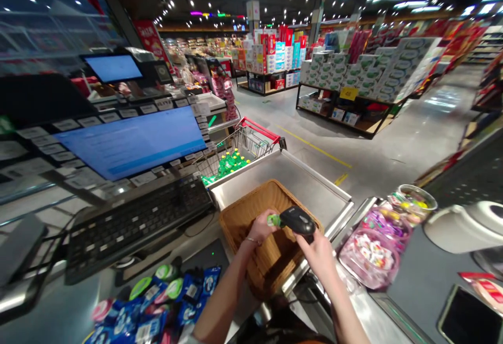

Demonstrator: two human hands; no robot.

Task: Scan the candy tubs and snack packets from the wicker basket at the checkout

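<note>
Steel checkout tabletop (298, 181), viewed from the head camera, left to right. A keyboard (137, 223) lies below a monitor (129, 142), with blue packets (157, 302) near the tabletop's near edge. The left hand (260, 227) pinches a green-capped item (274, 221), partly hidden, above a wicker basket (245, 213). The right hand (316, 255) is closed around a black handheld scanner (298, 221), whose nose is just beside the item. Beyond the tabletop's far edge, a shopping cart (243, 150) holds green bottles (230, 166). At right, pink bags of sweets (369, 257) lie near a jar (416, 202).
</note>
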